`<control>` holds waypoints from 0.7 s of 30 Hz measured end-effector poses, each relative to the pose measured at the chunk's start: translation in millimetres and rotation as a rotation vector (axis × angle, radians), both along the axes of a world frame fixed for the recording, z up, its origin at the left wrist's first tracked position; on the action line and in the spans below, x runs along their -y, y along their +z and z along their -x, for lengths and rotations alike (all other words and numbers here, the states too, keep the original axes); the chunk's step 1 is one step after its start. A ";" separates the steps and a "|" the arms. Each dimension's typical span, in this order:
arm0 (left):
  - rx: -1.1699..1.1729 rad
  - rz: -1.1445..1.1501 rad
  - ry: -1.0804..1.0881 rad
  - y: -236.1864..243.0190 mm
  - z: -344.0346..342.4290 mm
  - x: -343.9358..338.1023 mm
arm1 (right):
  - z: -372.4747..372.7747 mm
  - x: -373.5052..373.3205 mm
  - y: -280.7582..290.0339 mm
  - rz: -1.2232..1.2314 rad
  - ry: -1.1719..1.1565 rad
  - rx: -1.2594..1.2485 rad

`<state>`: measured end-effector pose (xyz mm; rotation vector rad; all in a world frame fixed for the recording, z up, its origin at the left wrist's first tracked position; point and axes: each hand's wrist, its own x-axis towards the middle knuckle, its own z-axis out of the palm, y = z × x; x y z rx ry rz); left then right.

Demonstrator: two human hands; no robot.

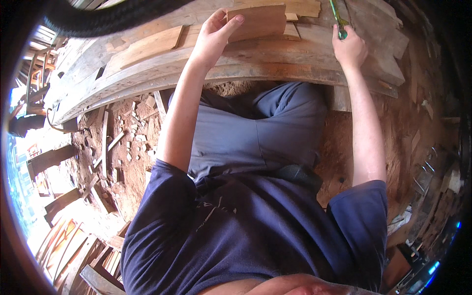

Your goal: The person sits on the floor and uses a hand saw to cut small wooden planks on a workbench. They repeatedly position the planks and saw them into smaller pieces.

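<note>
The left hand grips one board, the right hand one slim green object.

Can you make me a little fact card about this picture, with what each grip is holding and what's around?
Left grip: holds a flat brown wooden board
Right grip: holds a slim green tool
Work surface: weathered grey-brown wooden bench
Left of left grip: long flat tan wooden board
Ground: reddish-brown dirt, with small pale wooden offcuts at left
</note>
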<state>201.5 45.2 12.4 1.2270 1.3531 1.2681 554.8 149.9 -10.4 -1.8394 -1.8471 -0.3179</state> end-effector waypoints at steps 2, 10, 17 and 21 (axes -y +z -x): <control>-0.012 -0.003 0.047 -8.8 1.6 -6.6 | -0.3 -0.4 -0.4 0.032 -0.024 -0.017; -0.070 -0.017 -0.060 -11.9 -14.1 -25.9 | -2.7 -3.4 -4.0 0.044 -0.039 0.046; -0.106 -0.025 -0.153 -6.0 -27.6 -23.9 | -1.5 -1.4 -1.5 0.000 -0.026 0.013; -0.113 0.057 -0.174 -4.9 -16.6 -28.4 | -0.8 -2.3 -1.5 -0.019 -0.039 0.024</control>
